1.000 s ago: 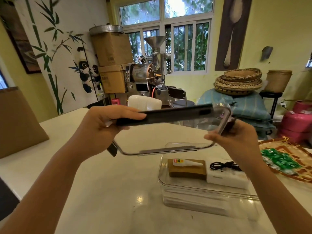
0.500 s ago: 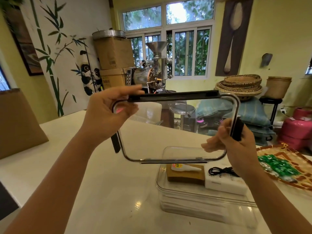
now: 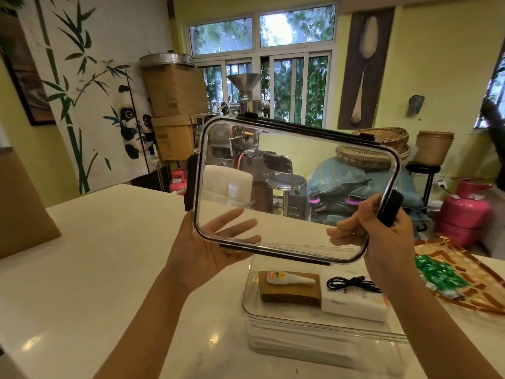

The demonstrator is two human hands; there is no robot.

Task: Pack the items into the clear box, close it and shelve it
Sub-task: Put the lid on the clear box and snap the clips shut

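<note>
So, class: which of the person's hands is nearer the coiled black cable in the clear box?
Right. The right hand grips the lid directly above the coiled black cable; the left hand is farther off, up to its left.

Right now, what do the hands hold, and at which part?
The clear lid: the left hand supports its lower left corner, and the right hand grips its right edge by the black latch.

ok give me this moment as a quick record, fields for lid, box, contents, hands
lid: clear lid with black latches, held up on edge above the box
box: clear box open on the white table
contents: glue bottle on a brown block; black cable on a white box
left hand: supports the lid's lower left corner
right hand: grips the lid's right edge
</note>
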